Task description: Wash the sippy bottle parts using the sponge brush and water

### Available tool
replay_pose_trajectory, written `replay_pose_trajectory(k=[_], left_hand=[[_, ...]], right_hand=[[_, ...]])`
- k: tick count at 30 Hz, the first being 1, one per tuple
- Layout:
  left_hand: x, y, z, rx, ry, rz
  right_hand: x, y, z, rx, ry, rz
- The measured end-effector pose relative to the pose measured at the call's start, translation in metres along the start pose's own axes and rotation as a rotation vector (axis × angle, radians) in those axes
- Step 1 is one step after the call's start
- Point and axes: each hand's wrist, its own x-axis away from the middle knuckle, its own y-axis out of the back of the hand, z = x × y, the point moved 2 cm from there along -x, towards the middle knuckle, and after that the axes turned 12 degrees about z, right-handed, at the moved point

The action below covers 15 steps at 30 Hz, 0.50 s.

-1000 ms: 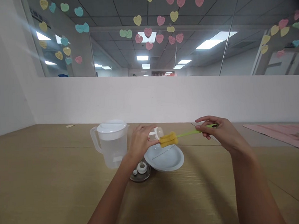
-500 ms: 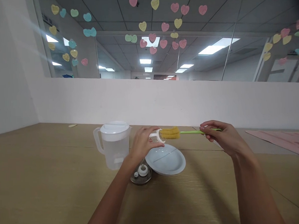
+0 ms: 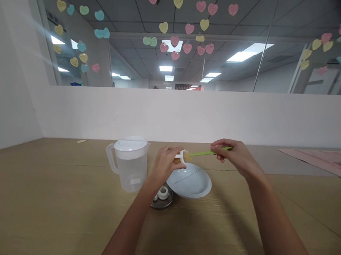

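My left hand point(image 3: 164, 165) is wrapped around a small clear bottle point(image 3: 185, 156) with a white rim, held sideways with its mouth facing right. Its far end is hidden by my fingers. Pinched in my right hand point(image 3: 236, 156) is the thin green handle of a bottle brush point(image 3: 202, 153), whose yellow sponge head sits mostly inside the bottle. Both are above a white plate point(image 3: 202, 186). Under my left wrist, a round metal dish point(image 3: 163, 205) holds a white ring-shaped part point(image 3: 163, 193) and a smaller white piece, partly covered by my arm.
A lidded translucent pitcher point(image 3: 132, 171) stands left of my left hand, handle to the left. Far right lies a pink cloth point(image 3: 315, 158). A small pale flat piece point(image 3: 81, 141) is near the back wall point(image 3: 175, 115). Heart-shaped notes dot the glass above.
My right hand has moved left, pushing the yellow brush head from the bottle's mouth deep into it. My left hand still holds the bottle, slightly lower.
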Motion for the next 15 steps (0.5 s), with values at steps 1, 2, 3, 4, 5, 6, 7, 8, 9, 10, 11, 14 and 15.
replay_pose_trajectory(k=[1, 2, 3, 4, 5, 6, 7, 8, 9, 10, 11, 14, 15], left_hand=[[0.0, 0.001, 0.001, 0.0, 0.006, -0.016], [0.0, 0.001, 0.001, -0.009, 0.006, -0.027], [0.0, 0.001, -0.001, -0.025, 0.001, -0.028], [0.0, 0.0, -0.004, -0.041, -0.009, -0.019], [-0.001, 0.0, -0.007, -0.056, -0.022, -0.004], [-0.001, -0.002, -0.01, -0.071, -0.036, 0.017], [-0.001, -0.003, -0.013, -0.084, -0.05, 0.038], [-0.001, -0.004, -0.015, -0.095, -0.061, 0.056], [-0.001, -0.005, -0.015, -0.104, -0.065, 0.069], [-0.001, -0.005, -0.015, -0.111, -0.063, 0.075], [-0.001, -0.006, -0.014, -0.114, -0.054, 0.074], [-0.001, -0.006, -0.008, -0.109, -0.024, 0.059], [0.0, -0.006, -0.007, -0.111, -0.018, 0.059]], right_hand=[[0.001, 0.005, -0.001, -0.008, -0.002, -0.018], [0.002, 0.009, -0.001, -0.014, -0.004, -0.031], [0.002, 0.009, -0.002, -0.017, -0.008, -0.035], [0.003, 0.008, -0.002, -0.015, -0.012, -0.026], [0.002, 0.004, -0.001, -0.01, -0.015, -0.005], [0.002, -0.002, -0.001, -0.005, -0.017, 0.029], [0.001, -0.007, 0.0, 0.001, -0.015, 0.074], [0.0, -0.011, 0.0, 0.007, -0.012, 0.11], [-0.001, -0.014, 0.0, 0.017, -0.008, 0.129], [-0.002, -0.014, 0.0, 0.031, -0.005, 0.124], [-0.002, -0.012, 0.0, 0.045, -0.003, 0.106], [-0.002, -0.001, -0.002, 0.074, -0.006, 0.059], [-0.001, 0.002, -0.002, 0.081, -0.009, 0.059]])
